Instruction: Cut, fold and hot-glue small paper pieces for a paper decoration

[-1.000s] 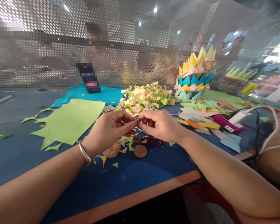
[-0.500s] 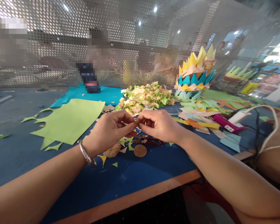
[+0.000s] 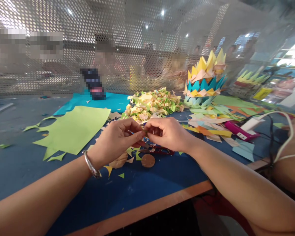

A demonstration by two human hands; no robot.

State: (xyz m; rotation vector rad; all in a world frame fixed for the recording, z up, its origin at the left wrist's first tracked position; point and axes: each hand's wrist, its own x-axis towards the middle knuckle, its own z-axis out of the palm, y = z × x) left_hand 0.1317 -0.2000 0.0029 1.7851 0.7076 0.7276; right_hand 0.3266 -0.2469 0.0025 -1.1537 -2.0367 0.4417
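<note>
My left hand (image 3: 121, 132) and my right hand (image 3: 170, 133) meet fingertip to fingertip over the table, both pinched. Whatever lies between the fingertips is tiny and mostly covered by them, so I cannot make it out. Just beyond the hands rises a heap of small folded or cut paper pieces (image 3: 153, 101) in pale yellow, pink and green. Below them on the blue tabletop lie a flat round brown disc (image 3: 148, 160) and a light-brown rounded piece (image 3: 119, 160), partly behind my left hand. Small paper scraps (image 3: 121, 175) are scattered around these.
Green paper sheets (image 3: 76, 131) with cut-out edges lie left, near a blue sheet (image 3: 113, 101). A tiered folded-paper piece (image 3: 206, 80) stands back right. Paper strips, a magenta power strip (image 3: 241, 130) and cables (image 3: 288, 131) lie right. A perforated panel (image 3: 137, 65) stands behind.
The hands stay pinched together in almost the same place. A small green bit seen between the fingertips is now mostly covered. The whole view has shifted slightly.
</note>
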